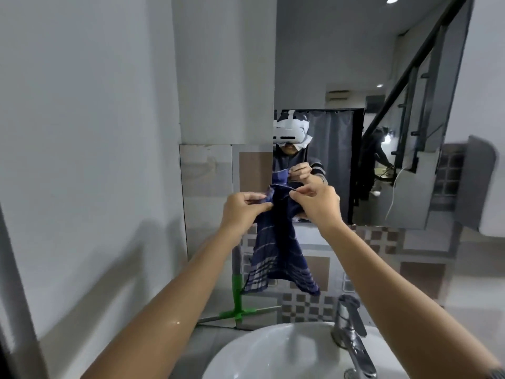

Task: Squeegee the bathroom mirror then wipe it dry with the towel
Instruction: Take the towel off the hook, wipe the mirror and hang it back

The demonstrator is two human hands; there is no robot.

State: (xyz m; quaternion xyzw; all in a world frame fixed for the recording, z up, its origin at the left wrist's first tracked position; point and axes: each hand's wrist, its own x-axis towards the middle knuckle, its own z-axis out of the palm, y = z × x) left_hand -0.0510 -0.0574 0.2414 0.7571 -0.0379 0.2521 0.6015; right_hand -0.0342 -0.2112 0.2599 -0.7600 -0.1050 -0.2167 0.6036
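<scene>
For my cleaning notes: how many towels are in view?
1. The dark blue striped towel hangs from both hands, left hand and right hand, before the mirror; its reflection is not another.

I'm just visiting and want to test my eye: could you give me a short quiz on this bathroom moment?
1. True or false: both hands pinch the towel's top edge.
2. Where does the green squeegee stand? A) in the sink B) against the wall, left of the sink C) on the tap
3. Does the towel touch the mirror?

Key:
1. True: left hand and right hand hold the towel.
2. B: squeegee, sink.
3. No, it seems to hang before the mirror.
</scene>
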